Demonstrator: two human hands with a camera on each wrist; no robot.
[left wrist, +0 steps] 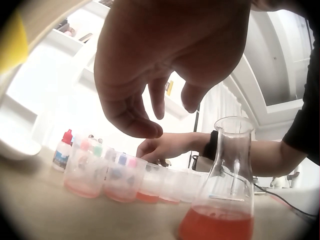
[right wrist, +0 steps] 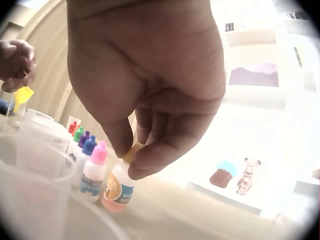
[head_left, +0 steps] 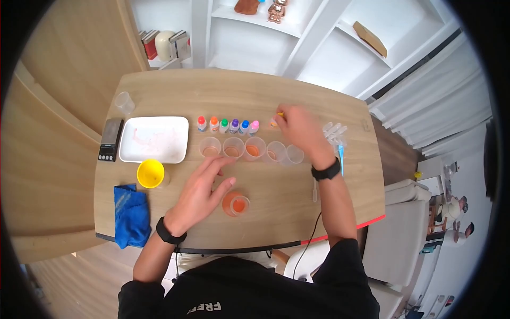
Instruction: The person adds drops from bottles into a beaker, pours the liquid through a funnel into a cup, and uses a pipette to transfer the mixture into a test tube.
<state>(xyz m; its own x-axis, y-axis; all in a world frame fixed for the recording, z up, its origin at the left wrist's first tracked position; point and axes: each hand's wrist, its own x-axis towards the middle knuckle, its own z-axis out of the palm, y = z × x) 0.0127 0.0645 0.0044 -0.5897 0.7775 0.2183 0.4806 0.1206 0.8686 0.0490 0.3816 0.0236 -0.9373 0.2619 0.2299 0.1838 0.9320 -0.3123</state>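
Note:
My right hand [head_left: 302, 130] pinches the yellow cap of a small dropper bottle [right wrist: 116, 192] between thumb and fingertips. In the right wrist view the bottle stands upright beside the pink-capped bottle [right wrist: 94, 175], with a little pinkish liquid low inside. My left hand [head_left: 199, 186] hovers with loosely bent fingers and holds nothing. Close by it is a glass conical flask [left wrist: 220, 215] of orange-red liquid. Several clear plastic cups [head_left: 255, 149] stand in a row between the hands; some have orange liquid at the bottom. Behind them is a line of dropper bottles [head_left: 224, 126] with differently coloured caps.
On the left are a white tray [head_left: 183, 141] with pinkish stains, a small black scale [head_left: 110, 139], a clear cup [head_left: 125, 102], a yellow funnel [head_left: 151, 174] and a blue cloth [head_left: 132, 215]. Clear plastic droppers [head_left: 333, 132] and a blue strip [head_left: 341, 159] lie at right.

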